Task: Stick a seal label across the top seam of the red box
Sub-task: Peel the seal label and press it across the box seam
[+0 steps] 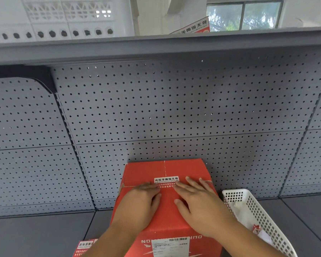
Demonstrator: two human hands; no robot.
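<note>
The red box (146, 173) stands on a grey shelf, low in the middle of the view, its flaps closed. A white and red seal label (166, 180) lies across the top seam. My left hand (139, 199) rests flat on the box top, its fingertips touching the label's left end. My right hand (198, 199) also lies flat, fingers spread, its fingertips on the label's right end. Both palms press down and hold nothing. My fingers hide the label's lower part.
A white perforated basket (256, 214) with scraps of paper sits just right of the box. More seal labels (83, 246) lie at the box's lower left. A grey pegboard wall (174, 108) rises behind, and a shelf (156, 47) overhangs above.
</note>
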